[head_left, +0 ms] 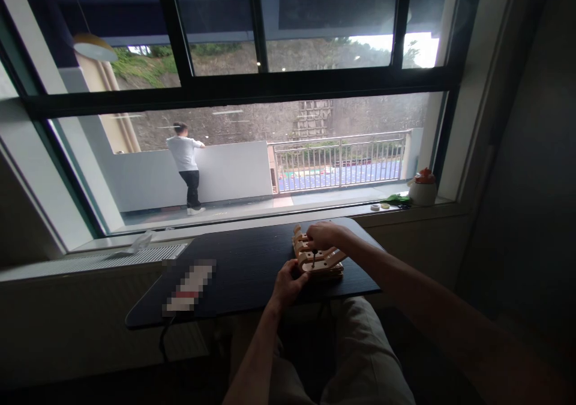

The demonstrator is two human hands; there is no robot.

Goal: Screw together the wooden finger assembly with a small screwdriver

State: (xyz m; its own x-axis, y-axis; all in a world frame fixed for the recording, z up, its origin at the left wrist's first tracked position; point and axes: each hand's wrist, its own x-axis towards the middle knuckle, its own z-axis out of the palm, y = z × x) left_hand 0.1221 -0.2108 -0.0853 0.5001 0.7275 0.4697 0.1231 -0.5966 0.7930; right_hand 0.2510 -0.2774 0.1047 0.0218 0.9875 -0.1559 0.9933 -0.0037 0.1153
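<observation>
A small wooden assembly of slatted blocks [320,262] lies on the right part of a dark tabletop [243,261]. My left hand [288,284] is closed against its near left corner, thumb pressed on the wood. My right hand [324,235] curls over the top of the piece, fingers pinched round a thin dark tool or pin [314,257] that stands upright in one of the blocks. What the tool is cannot be made out.
A flat blurred item [189,286] lies on the table's left part. Behind the table runs a windowsill with a white pot [423,190] at the right and a vent grille [112,258] at the left. A person [186,166] stands outside on the balcony.
</observation>
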